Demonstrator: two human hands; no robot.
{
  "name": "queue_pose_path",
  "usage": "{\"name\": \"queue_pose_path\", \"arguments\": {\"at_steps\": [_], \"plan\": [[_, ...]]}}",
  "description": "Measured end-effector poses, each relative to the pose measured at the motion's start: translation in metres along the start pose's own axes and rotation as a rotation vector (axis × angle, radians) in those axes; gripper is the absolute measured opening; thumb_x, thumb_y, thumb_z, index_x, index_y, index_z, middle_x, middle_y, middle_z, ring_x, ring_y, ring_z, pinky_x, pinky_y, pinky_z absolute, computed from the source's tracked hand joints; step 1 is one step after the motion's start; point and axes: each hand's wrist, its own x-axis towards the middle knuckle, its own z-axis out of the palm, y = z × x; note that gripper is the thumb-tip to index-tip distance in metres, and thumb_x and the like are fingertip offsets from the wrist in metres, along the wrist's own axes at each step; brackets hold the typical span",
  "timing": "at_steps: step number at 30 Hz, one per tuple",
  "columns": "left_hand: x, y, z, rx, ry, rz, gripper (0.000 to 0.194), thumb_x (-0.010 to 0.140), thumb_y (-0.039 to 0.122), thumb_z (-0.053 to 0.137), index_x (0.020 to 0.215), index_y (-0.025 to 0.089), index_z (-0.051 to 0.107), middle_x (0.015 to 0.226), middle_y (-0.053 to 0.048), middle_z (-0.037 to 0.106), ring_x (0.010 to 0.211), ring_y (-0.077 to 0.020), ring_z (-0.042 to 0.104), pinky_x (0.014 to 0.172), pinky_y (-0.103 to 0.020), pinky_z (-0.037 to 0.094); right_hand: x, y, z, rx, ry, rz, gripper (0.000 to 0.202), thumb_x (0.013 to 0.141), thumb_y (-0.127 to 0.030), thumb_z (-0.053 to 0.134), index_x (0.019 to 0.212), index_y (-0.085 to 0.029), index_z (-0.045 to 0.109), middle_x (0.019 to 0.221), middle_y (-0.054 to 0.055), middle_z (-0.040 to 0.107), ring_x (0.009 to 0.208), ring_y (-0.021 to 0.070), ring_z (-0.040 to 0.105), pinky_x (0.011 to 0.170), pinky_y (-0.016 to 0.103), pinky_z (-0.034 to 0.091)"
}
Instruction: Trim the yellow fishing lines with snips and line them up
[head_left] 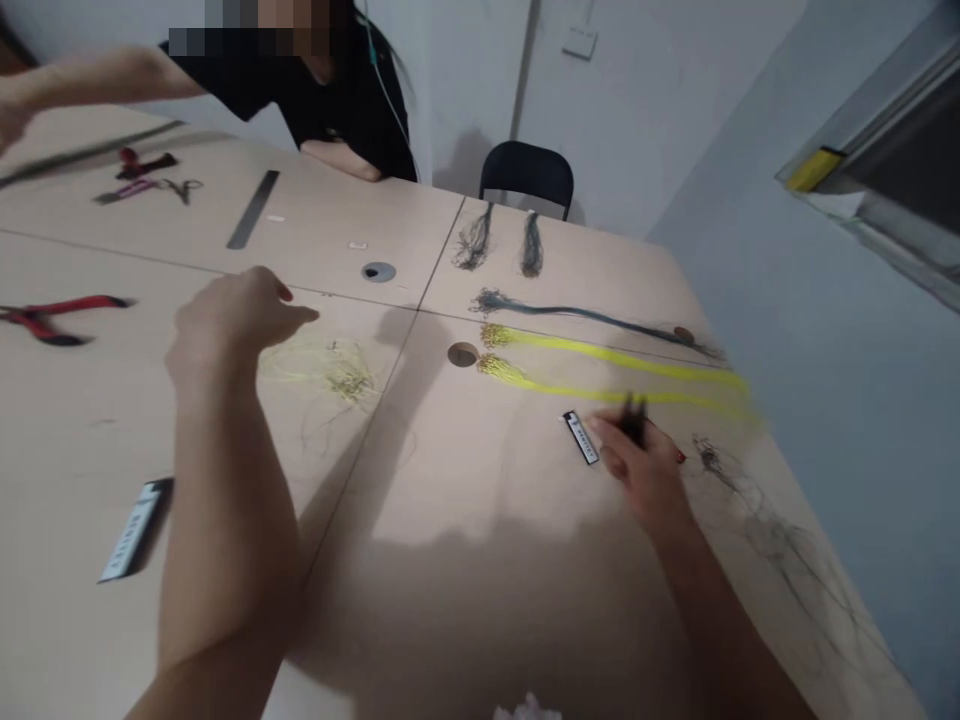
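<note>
My left hand (236,315) is raised over the table at left centre, thumb stretched to the right and the other fingers curled, mostly hidden behind the wrist. I cannot make out what, if anything, is in it. Below and right of it lies a loose tangle of thin pale-yellow cords (349,375). My right hand (641,465) is closed around a dark, blurred pliers-like tool (634,418), with a bit of red showing at its far side. Close to those fingertips lies a small black-and-white labelled lighter-like piece (581,438). Two bright yellow cord bundles (600,350) stretch just beyond.
Dark cord bundles (585,312) lie farther back, a dark wispy tangle (750,500) at right. Red-handled pliers (56,318), a second labelled piece (135,530), a metal ruler (253,210) and scissors (180,188) lie leftward. A person in black (345,100) sits opposite.
</note>
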Motion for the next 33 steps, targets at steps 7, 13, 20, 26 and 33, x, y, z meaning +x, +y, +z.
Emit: {"name": "queue_pose_path", "arguments": {"at_steps": [7, 13, 20, 26, 33], "plan": [[0.011, 0.026, 0.008, 0.35, -0.249, -0.006, 0.023, 0.087, 0.038, 0.057, 0.083, 0.016, 0.066, 0.074, -0.003, 0.06, 0.079, -0.0211, 0.057, 0.076, -0.039, 0.048, 0.018, -0.011, 0.068, -0.007, -0.257, -0.001, 0.035, 0.063, -0.046, 0.081, 0.075, -0.016, 0.068, 0.053, -0.008, 0.035, 0.047, 0.0061, 0.028, 0.044, 0.024, 0.021], [-0.02, 0.071, 0.019, -0.195, -0.448, 0.463, 0.025, 0.083, 0.045, 0.063, 0.086, 0.023, 0.075, 0.067, 0.001, 0.064, 0.059, -0.0122, 0.055, 0.055, -0.022, 0.038, 0.026, -0.029, 0.079, -0.021, -0.344, -0.079, 0.031, 0.069, -0.045, 0.079, 0.08, -0.018, 0.069, 0.056, -0.005, 0.037, 0.056, 0.0099, 0.038, 0.053, 0.025, 0.032], [-0.04, 0.099, 0.042, -0.381, -0.361, 0.502, 0.021, 0.082, 0.036, 0.064, 0.074, 0.019, 0.073, 0.064, -0.001, 0.064, 0.057, -0.0114, 0.052, 0.053, -0.022, 0.038, 0.026, -0.038, 0.082, -0.067, -0.338, -0.191, 0.032, 0.078, -0.048, 0.073, 0.086, -0.017, 0.067, 0.058, -0.005, 0.037, 0.057, 0.0095, 0.038, 0.051, 0.024, 0.03], [-0.042, 0.101, 0.053, -0.421, -0.285, 0.469, 0.02, 0.083, 0.033, 0.062, 0.074, 0.018, 0.072, 0.062, -0.001, 0.061, 0.056, -0.0107, 0.048, 0.052, -0.023, 0.035, 0.029, -0.035, 0.077, -0.059, -0.397, -0.244, 0.03, 0.083, -0.048, 0.067, 0.091, -0.019, 0.062, 0.065, -0.004, 0.041, 0.058, 0.0093, 0.036, 0.052, 0.023, 0.03], [-0.043, 0.104, 0.057, -0.401, -0.234, 0.492, 0.019, 0.081, 0.03, 0.062, 0.07, 0.017, 0.07, 0.056, 0.002, 0.053, 0.052, -0.0093, 0.042, 0.05, -0.022, 0.032, 0.038, -0.036, 0.067, -0.072, -0.515, -0.17, 0.031, 0.088, -0.051, 0.061, 0.089, -0.02, 0.055, 0.064, -0.006, 0.036, 0.056, 0.0085, 0.035, 0.051, 0.023, 0.029]]}}
